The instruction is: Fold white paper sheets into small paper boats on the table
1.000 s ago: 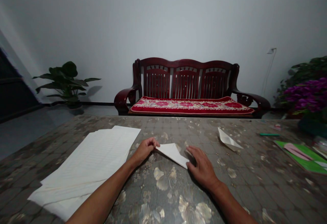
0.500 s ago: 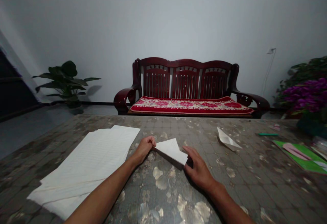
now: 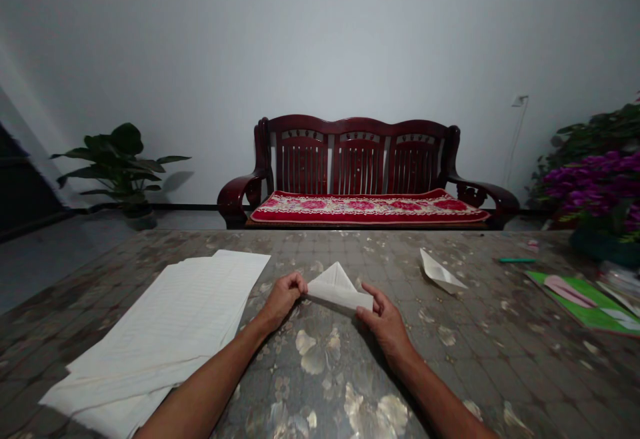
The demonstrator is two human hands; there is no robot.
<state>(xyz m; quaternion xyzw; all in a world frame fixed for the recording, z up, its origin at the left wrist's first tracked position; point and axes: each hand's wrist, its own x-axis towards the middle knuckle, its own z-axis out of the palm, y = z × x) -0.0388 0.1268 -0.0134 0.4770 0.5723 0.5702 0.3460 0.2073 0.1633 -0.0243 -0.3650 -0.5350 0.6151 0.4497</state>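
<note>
A folded sheet of white paper [image 3: 334, 284] is held between my two hands, just over the patterned tabletop. It has a triangular peak at the top and a long straight band along its lower edge. My left hand [image 3: 284, 297] pinches the band's left end with closed fingers. At the right end, my right hand [image 3: 383, 319] grips the paper, thumb in front and fingers behind. A folded paper boat [image 3: 442, 272] lies tilted on the table to the right, apart from my hands.
To the left lies a stack of lined white paper [image 3: 175, 325], partly under my left forearm. A green pen [image 3: 517, 260], a green booklet [image 3: 565, 302] with pink scissors-like handles on it, and purple flowers [image 3: 595, 182] are at the right. Beyond the table stands a wooden bench [image 3: 357, 159].
The folded paper has tipped up, so its front face and peak show more. My right thumb has come onto its front and the fingers have closed on it. The view has shifted slightly.
</note>
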